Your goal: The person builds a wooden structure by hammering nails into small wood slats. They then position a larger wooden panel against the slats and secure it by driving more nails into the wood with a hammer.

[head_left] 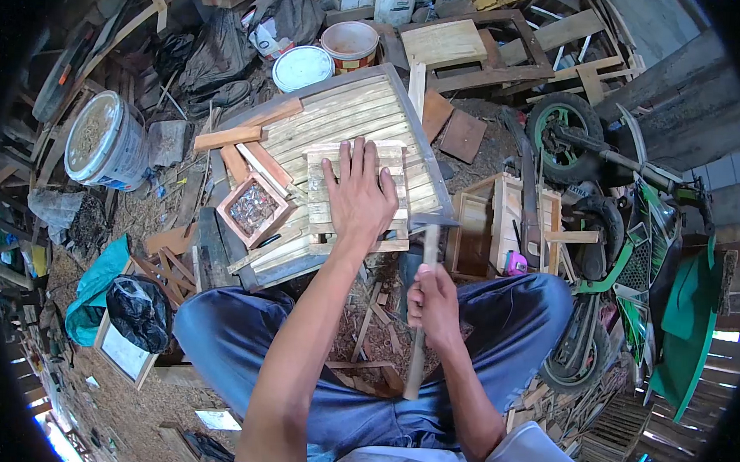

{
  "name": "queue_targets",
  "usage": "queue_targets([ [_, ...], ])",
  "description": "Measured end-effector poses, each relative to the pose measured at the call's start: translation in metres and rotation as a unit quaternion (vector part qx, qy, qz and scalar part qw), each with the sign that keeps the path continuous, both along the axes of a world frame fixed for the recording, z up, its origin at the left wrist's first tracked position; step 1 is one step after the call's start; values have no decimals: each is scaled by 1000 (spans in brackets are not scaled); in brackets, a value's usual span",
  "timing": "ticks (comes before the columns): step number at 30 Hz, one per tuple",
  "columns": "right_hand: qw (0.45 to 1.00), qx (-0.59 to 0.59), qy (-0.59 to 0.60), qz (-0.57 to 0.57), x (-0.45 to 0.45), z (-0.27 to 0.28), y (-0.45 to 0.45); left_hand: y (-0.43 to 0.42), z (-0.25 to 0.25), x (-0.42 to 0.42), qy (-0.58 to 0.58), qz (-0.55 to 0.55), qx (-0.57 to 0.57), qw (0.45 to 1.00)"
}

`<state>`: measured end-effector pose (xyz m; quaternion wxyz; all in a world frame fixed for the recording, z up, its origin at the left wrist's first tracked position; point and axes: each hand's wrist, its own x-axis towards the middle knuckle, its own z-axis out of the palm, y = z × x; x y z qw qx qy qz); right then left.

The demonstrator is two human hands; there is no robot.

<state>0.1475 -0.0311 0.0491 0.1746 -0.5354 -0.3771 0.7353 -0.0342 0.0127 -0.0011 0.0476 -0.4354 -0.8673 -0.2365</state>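
My left hand (pixel 358 191) lies flat with its fingers spread on a small slatted wooden piece (pixel 315 216), which rests on a larger slatted board (pixel 342 106) with a grey frame. My right hand (pixel 435 306) is wrapped round the wooden handle of a hammer (pixel 431 242), to the right of the slatted piece. The hammer's head is up beside the board's lower right corner. A square wooden box (pixel 253 209) holding small metal bits sits on the board's left part, next to loose wood strips (pixel 270 162).
A white bucket (pixel 108 141) stands at the left, two more tubs (pixel 303 69) behind the board. On the right are a wooden crate (pixel 502 224), a pink tape measure (pixel 515 263) and a green motorbike (pixel 633 267). Wood scraps litter the ground.
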Motion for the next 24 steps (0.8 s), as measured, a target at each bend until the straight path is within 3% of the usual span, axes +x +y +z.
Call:
queue_targets([
  [2, 998, 10, 20, -63, -1, -2, -5, -1, 0, -2, 1, -2, -6, 1000],
  [3, 1000, 18, -20, -7, 0, -6, -7, -1, -1, -1, 1, -5, -9, 1000],
  [6, 999, 23, -17, 25, 5, -6, -1, 0, -1, -1, -3, -2, -5, 1000],
  [7, 1000, 18, -3, -21, 4, -1, 0, 1, -2, -3, 3, -2, -3, 1000],
  [10, 994, 63, -55, 64, 6, -9, -1, -1, -2, -2, 3, -2, -5, 1000],
  [14, 996, 77, -37, 7, 5, -7, 0, 1, -2, -3, -4, -4, 2, 1000],
  [17, 993, 52, -56, 86, 4, 1, 3, -2, 0, -1, -10, -1, -9, 1000],
  [20, 960, 215, -106, 148, 18, -11, 17, 0, 1, -2, -5, -4, -8, 1000],
  [24, 853, 432, -206, 208, 16, 19, 22, -1, -3, -2, -4, -8, 3, 1000],
])
